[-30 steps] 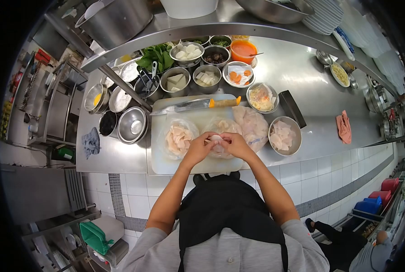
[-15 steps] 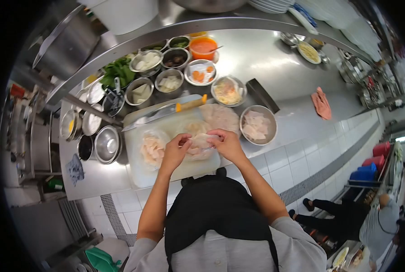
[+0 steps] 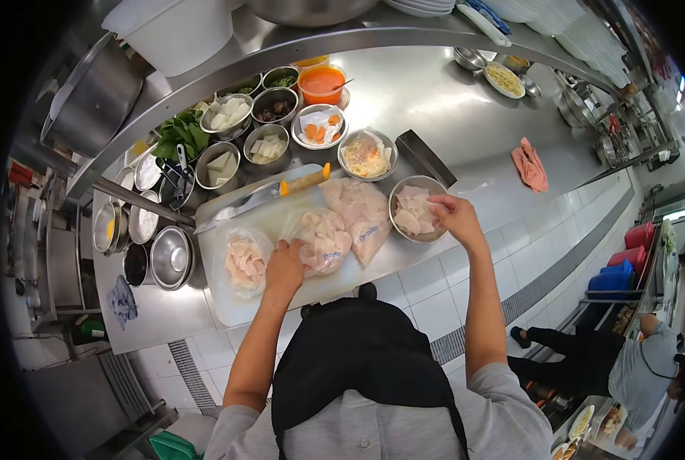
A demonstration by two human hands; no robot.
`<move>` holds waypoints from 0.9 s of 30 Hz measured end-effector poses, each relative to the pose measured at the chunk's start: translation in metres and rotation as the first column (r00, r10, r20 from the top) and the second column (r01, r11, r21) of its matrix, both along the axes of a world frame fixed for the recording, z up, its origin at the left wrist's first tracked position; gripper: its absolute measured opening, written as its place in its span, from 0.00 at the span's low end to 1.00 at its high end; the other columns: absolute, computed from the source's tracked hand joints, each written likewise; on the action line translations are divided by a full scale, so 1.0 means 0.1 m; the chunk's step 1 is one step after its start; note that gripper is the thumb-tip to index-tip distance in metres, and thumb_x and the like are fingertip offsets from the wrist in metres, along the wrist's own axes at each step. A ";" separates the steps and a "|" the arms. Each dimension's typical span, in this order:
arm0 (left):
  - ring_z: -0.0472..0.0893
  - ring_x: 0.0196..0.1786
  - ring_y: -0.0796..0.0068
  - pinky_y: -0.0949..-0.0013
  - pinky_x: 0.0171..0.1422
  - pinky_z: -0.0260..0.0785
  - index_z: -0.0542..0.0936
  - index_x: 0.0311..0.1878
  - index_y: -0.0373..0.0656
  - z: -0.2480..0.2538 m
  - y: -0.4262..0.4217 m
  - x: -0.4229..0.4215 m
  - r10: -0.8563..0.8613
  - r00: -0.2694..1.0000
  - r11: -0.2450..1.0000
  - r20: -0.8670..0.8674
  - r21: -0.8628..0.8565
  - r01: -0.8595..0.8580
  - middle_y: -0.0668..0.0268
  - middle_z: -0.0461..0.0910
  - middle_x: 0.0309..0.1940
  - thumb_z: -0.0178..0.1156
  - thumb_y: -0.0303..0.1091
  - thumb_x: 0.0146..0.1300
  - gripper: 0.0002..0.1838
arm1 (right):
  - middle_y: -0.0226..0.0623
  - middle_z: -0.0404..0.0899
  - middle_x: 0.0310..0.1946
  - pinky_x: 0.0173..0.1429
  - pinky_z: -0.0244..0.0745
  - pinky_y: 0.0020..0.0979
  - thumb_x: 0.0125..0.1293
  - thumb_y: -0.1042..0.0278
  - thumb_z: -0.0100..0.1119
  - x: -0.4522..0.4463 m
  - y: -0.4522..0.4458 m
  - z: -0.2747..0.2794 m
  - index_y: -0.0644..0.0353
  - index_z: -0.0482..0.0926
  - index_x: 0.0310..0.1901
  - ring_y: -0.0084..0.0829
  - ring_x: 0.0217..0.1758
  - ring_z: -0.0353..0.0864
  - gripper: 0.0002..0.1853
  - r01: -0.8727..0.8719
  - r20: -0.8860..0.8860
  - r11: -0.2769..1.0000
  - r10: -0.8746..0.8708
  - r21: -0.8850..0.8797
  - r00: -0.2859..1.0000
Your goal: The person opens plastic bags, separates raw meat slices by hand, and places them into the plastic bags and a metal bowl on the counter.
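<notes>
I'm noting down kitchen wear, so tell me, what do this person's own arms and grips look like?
Both arms are bare below short, loose grey sleeves. The left grip and right grip are plain human hands, ungloved; no watch, bracelet, cable or marking shows.

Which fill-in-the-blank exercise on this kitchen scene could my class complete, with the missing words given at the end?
1. The person's ____ hand is at the metal bowl of pale slices.
2. The pale pieces beside the left hand lie in a clear plastic ____.
3. Lying along the far side of the cutting board is a long ____.
4. The wearer's apron is ____ in colour.

Missing words: right; bag; knife; black.
</notes>
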State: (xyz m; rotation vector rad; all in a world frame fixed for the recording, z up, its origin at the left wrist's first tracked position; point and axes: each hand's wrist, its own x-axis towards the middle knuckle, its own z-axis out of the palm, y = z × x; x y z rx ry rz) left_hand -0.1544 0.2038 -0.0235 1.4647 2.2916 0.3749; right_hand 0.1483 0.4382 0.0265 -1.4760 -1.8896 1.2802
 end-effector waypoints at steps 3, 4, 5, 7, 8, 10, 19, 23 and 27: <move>0.80 0.46 0.45 0.51 0.51 0.74 0.77 0.51 0.42 -0.16 -0.01 -0.07 -0.015 1.000 0.999 -0.019 0.047 0.016 0.50 0.78 0.45 0.65 0.30 0.56 0.18 | 0.46 0.86 0.36 0.42 0.80 0.32 0.62 0.72 0.59 0.25 0.21 -0.40 0.63 0.84 0.46 0.36 0.33 0.87 0.12 -0.005 0.185 0.936 -0.064 0.353 0.981; 0.80 0.45 0.45 0.51 0.50 0.74 0.77 0.49 0.41 -0.19 -0.03 -0.10 -0.044 0.999 0.997 -0.007 0.057 0.044 0.49 0.78 0.43 0.63 0.30 0.57 0.16 | 0.45 0.86 0.36 0.41 0.80 0.32 0.62 0.73 0.58 0.28 0.24 -0.44 0.62 0.84 0.47 0.34 0.32 0.87 0.12 -0.052 0.304 0.689 -0.249 0.723 0.919; 0.80 0.44 0.46 0.50 0.49 0.74 0.77 0.47 0.40 -0.21 -0.04 -0.12 -0.068 0.998 0.995 0.004 0.067 0.068 0.48 0.79 0.40 0.61 0.29 0.58 0.13 | 0.42 0.87 0.38 0.39 0.79 0.29 0.67 0.76 0.53 0.32 0.28 -0.46 0.64 0.83 0.47 0.30 0.33 0.86 0.11 0.005 0.222 0.717 -0.223 0.697 0.949; 0.81 0.44 0.47 0.52 0.48 0.74 0.77 0.48 0.40 -0.18 -0.07 -0.15 -0.069 0.997 0.993 0.040 0.104 0.064 0.49 0.79 0.40 0.61 0.29 0.59 0.13 | 0.41 0.86 0.38 0.39 0.79 0.29 0.67 0.76 0.53 0.25 0.22 -0.18 0.64 0.83 0.47 0.29 0.33 0.86 0.11 0.105 0.127 0.863 -0.192 0.494 0.973; 0.81 0.43 0.48 0.53 0.47 0.74 0.78 0.49 0.39 -0.15 -0.10 -0.16 -0.080 0.994 0.988 0.077 0.142 0.069 0.49 0.80 0.39 0.60 0.30 0.61 0.14 | 0.41 0.86 0.37 0.39 0.79 0.29 0.68 0.76 0.53 0.20 0.15 -0.07 0.63 0.83 0.47 0.29 0.33 0.85 0.11 0.181 0.029 0.952 -0.194 0.249 0.981; 0.82 0.42 0.48 0.54 0.46 0.74 0.77 0.51 0.38 0.12 -0.09 -0.13 -0.032 0.983 0.988 0.181 0.157 0.003 0.50 0.81 0.37 0.60 0.30 0.62 0.14 | 0.42 0.86 0.34 0.39 0.79 0.30 0.67 0.76 0.54 0.08 -0.01 -0.07 0.62 0.83 0.47 0.32 0.32 0.85 0.10 0.117 0.009 0.957 -0.124 0.266 0.992; 0.82 0.41 0.54 0.59 0.48 0.74 0.79 0.54 0.40 0.16 0.03 -0.14 0.095 0.888 0.970 0.450 0.159 -0.184 0.53 0.83 0.40 0.62 0.26 0.60 0.17 | 0.48 0.84 0.43 0.50 0.79 0.37 0.63 0.73 0.59 -1.07 -0.97 -0.14 0.63 0.81 0.50 0.40 0.43 0.84 0.14 -0.427 -0.116 0.895 0.442 0.129 0.890; 0.80 0.40 0.63 0.64 0.45 0.73 0.80 0.51 0.42 -0.13 0.00 -0.08 -0.061 0.909 0.977 0.413 0.211 -0.031 0.58 0.80 0.45 0.66 0.28 0.56 0.18 | 0.47 0.82 0.45 0.56 0.76 0.40 0.60 0.74 0.60 -1.39 -1.20 -0.51 0.62 0.81 0.50 0.44 0.48 0.82 0.15 -0.526 -0.024 0.789 0.561 0.318 0.827; 0.79 0.43 0.56 0.59 0.48 0.72 0.80 0.47 0.42 -0.21 0.00 0.05 -0.054 0.982 0.952 0.180 0.305 -0.003 0.57 0.79 0.40 0.69 0.29 0.54 0.17 | 0.43 0.81 0.41 0.57 0.74 0.40 0.55 0.74 0.65 -1.54 -1.33 -0.59 0.58 0.82 0.44 0.46 0.50 0.78 0.13 -0.574 0.219 0.697 0.536 0.431 0.815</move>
